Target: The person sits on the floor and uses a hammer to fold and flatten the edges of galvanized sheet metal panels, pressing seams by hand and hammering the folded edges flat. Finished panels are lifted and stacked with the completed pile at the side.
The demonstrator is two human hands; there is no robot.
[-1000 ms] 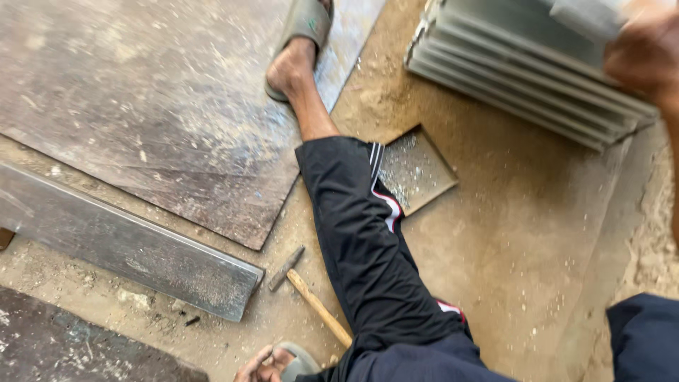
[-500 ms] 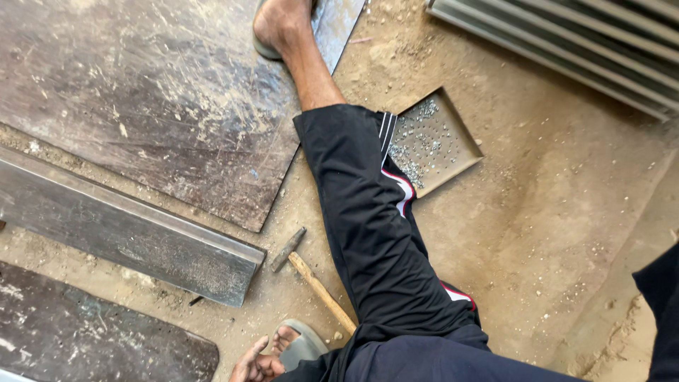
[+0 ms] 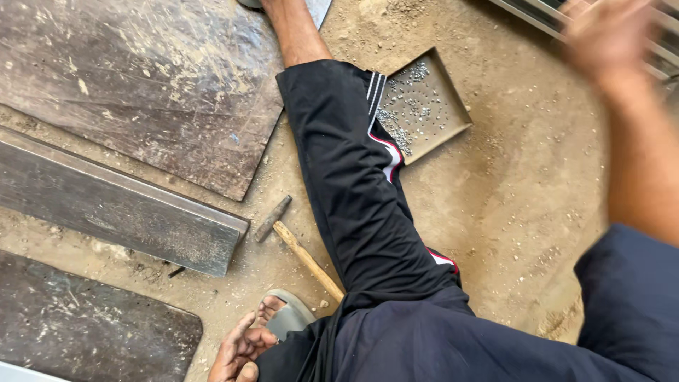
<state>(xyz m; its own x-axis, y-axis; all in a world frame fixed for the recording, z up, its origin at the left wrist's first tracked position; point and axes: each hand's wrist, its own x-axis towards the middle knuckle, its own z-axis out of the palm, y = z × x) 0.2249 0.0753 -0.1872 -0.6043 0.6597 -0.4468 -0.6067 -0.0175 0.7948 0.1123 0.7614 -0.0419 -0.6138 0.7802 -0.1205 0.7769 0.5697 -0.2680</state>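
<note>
big scuffed dark board (image 3: 141, 85) takes the upper left of the dirt floor, its lower corner pointing at the hammer. below it lies a long dark steel section (image 3: 120, 205), laid diagonally, and a second dark board (image 3: 85, 325) sits at the bottom left. your outstretched leg (image 3: 353, 184) in black striped trousers runs up the middle, between the boards and the tray. stack of grey metal profiles (image 3: 537, 14) is only just in view at the top right edge. your right hand (image 3: 608, 35) is raised in front of that stack, well apart from the tools. it's motion-blurred, so i cannot tell whether the fingers are spread or closed, or whether it touches the stack. your left hand (image 3: 240, 350) is down at the bottom edge, resting on your tucked-in foot beside the grey sandal (image 3: 286, 318). its fingers are loosely curled and there's no tool in it. shallow square metal tray (image 3: 453, 127) sits just right of your knee, touching or nearly touching the trouser leg. wooden-handled hammer (image 3: 297, 247) lies flat on the dirt, head near the steel section's end, handle end under your thigh. small nails (image 3: 414, 99) are scattered in the tray. my read: you're at the fetching stage at the stack, hammer and nails untouched. taking a profile calls for a firm grip on an edge and a lift that clears the tray.
</note>
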